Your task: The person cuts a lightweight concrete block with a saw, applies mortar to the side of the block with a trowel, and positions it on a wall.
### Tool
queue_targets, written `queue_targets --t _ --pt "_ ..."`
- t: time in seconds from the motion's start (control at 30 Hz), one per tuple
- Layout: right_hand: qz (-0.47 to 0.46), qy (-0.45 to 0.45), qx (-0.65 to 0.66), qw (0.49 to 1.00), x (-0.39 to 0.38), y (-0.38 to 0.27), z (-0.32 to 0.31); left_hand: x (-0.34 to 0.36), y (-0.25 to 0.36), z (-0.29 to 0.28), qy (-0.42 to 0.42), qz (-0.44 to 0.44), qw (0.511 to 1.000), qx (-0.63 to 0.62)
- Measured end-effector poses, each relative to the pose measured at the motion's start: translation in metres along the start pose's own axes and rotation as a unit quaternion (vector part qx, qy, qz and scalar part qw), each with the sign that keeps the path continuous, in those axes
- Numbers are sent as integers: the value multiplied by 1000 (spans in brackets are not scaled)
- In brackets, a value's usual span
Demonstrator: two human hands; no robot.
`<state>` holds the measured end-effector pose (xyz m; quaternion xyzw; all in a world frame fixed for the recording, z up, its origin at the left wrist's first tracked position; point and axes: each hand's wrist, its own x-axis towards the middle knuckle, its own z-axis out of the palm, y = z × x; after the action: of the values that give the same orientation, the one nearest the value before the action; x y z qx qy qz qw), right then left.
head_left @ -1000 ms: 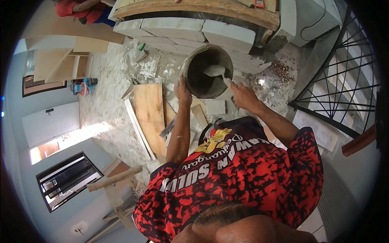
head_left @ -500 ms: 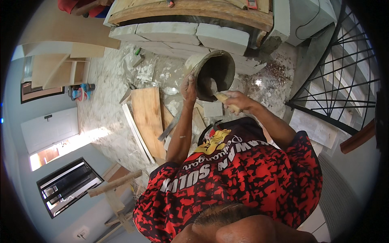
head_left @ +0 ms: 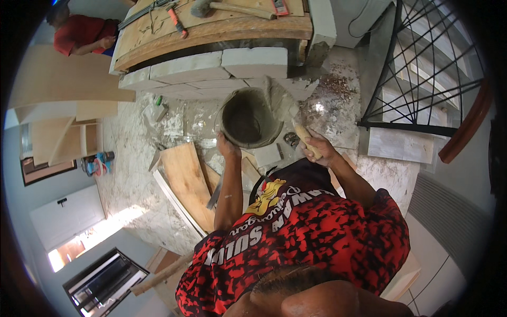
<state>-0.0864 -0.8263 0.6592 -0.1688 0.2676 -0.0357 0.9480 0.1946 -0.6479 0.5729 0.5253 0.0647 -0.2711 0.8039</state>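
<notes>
My left hand (head_left: pixel 229 146) grips the near left rim of a grey, mortar-caked bucket (head_left: pixel 271 126), whose mouth faces up toward me. Wet grey mortar (head_left: pixel 240 122) shows inside it. My right hand (head_left: pixel 321 150) is closed round the pale wooden handle (head_left: pixel 304 136) of a trowel. Its blade (head_left: pixel 286 107) is smeared with mortar and overlaps the bucket's right rim in the picture; whether they touch I cannot tell. Just beyond the bucket runs a low wall of white blocks (head_left: pixel 195 67).
On a wooden platform (head_left: pixel 232 37) above the blocks lie a mallet (head_left: pixel 237 8) and an orange-handled tool (head_left: pixel 177 22). Loose boards (head_left: pixel 187 182) lie at left on the mortar-stained floor. A black metal railing (head_left: pixel 417 74) stands at right. Another person (head_left: pixel 84 34) is at far left.
The bucket has gone from tilted sideways to more upright. My right hand has drawn the trowel out of it, toward the right. The view has shifted, showing more of the platform.
</notes>
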Motion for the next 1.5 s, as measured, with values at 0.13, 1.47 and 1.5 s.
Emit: queue_targets --t 0.13,1.47,1.5 --pt "-156 161 -134 965 19 6 7 -17 6 -18 -1 -12 1000 -16" --pt "-233 346 -104 903 211 57 -39 -63 31 -36 73 -11 997 9" --pt "-259 331 -71 904 239 60 -39 -63 30 -37 69 -16 997 5"
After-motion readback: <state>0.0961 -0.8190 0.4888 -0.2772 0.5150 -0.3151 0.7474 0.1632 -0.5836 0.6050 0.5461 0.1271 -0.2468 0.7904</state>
